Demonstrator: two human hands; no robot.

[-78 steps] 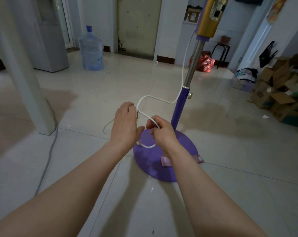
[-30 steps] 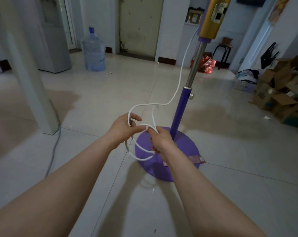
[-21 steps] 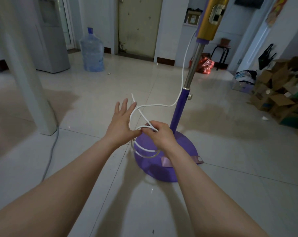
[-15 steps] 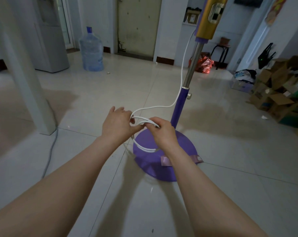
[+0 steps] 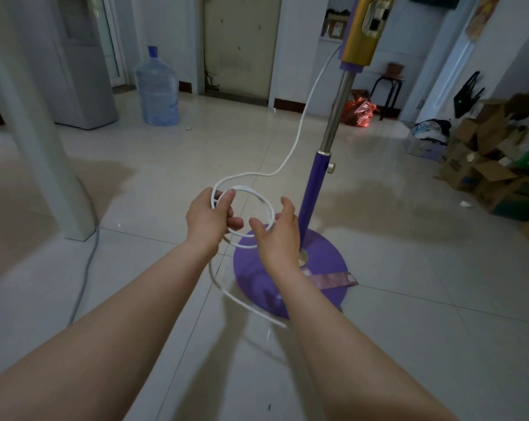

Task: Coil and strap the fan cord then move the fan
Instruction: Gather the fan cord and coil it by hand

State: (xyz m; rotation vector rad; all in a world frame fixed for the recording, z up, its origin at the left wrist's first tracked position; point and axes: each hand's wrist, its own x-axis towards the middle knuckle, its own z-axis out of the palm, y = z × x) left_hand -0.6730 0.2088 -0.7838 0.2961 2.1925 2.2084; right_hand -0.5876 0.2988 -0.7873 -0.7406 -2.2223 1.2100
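Note:
A standing fan rises ahead of me on a round purple base [image 5: 324,268], with a purple and steel pole [image 5: 316,183] and a gold control box [image 5: 363,28]. Its white cord [image 5: 299,129] drops from the box into a coil [image 5: 251,192] of a few loops held above the base. My left hand [image 5: 208,218] pinches the coil's left side. My right hand [image 5: 277,235] is at the coil's right side with fingers spread; the cord crosses its fingers. A loose tail of cord [image 5: 242,302] trails down below my arms. A purple strap [image 5: 333,279] lies on the base.
A white pillar [image 5: 41,141] with a grey cable [image 5: 84,278] stands to the left. A water jug [image 5: 157,89] and white appliance [image 5: 84,62] are at the back left. Cardboard boxes [image 5: 494,165] pile up at the right. A red bag [image 5: 359,110] and stool [image 5: 390,86] lie behind the fan.
The coil has widened from a tight bunch into an open ring. My right hand has loosened its grip and spread its fingers, and a loose tail of cord now hangs below.

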